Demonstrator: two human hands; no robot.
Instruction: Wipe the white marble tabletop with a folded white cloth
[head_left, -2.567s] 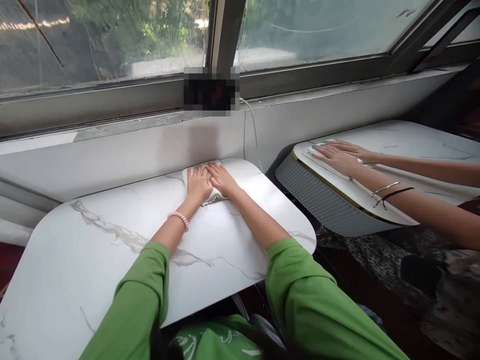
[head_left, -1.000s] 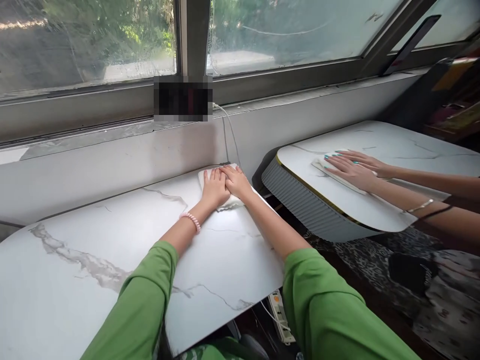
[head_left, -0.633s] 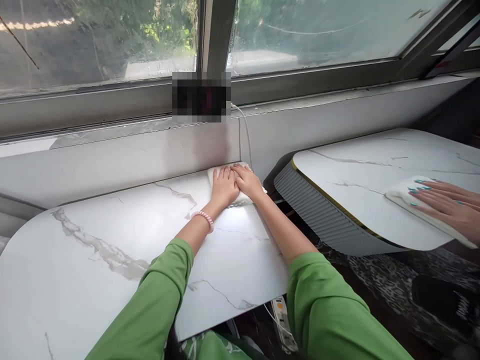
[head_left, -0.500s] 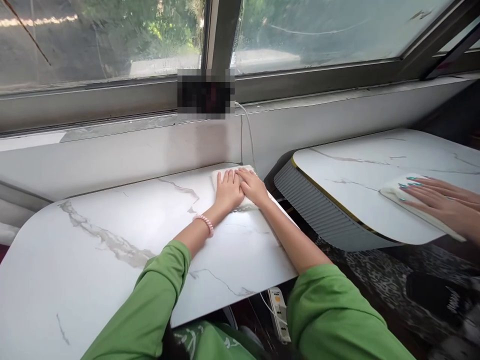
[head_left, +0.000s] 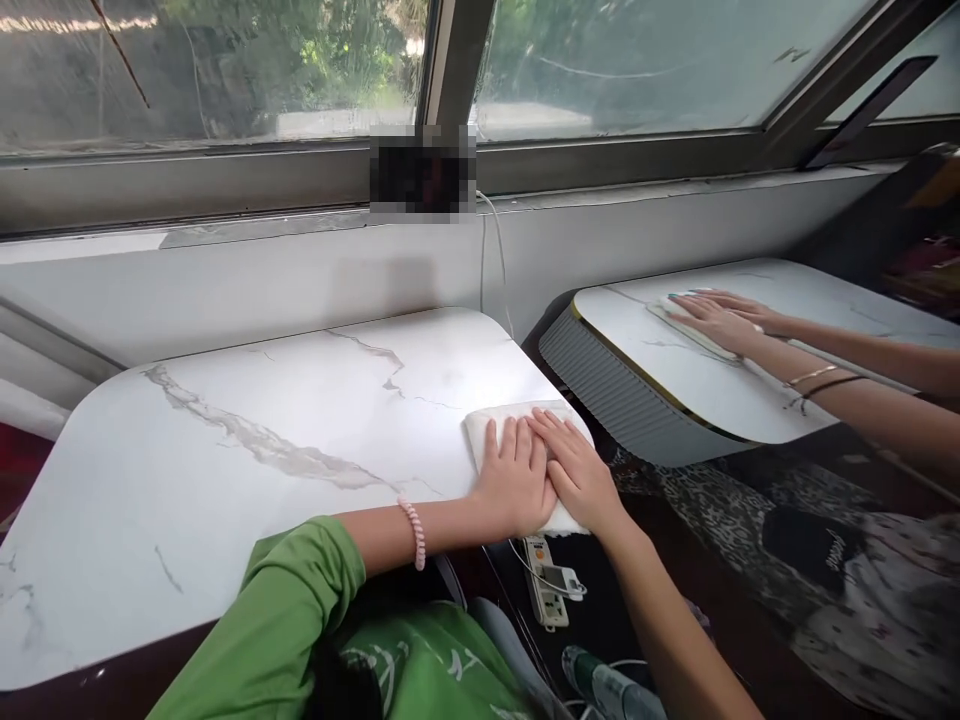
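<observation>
A folded white cloth lies at the near right corner of the white marble-patterned table. My left hand rests flat on it, fingers stretched forward. Beside it, my right hand also lies flat on the cloth, touching the left one. A pink bead bracelet circles my left wrist. Both arms wear green sleeves.
Another person's hands press a white cloth on a second marble table to the right. A window and grey sill run along the back, with a white cable hanging down. A power strip lies on the floor below the table edge.
Both my hands slid the cloth from the far right corner of the table back to its near right corner. The other person's hands moved their cloth across their table.
</observation>
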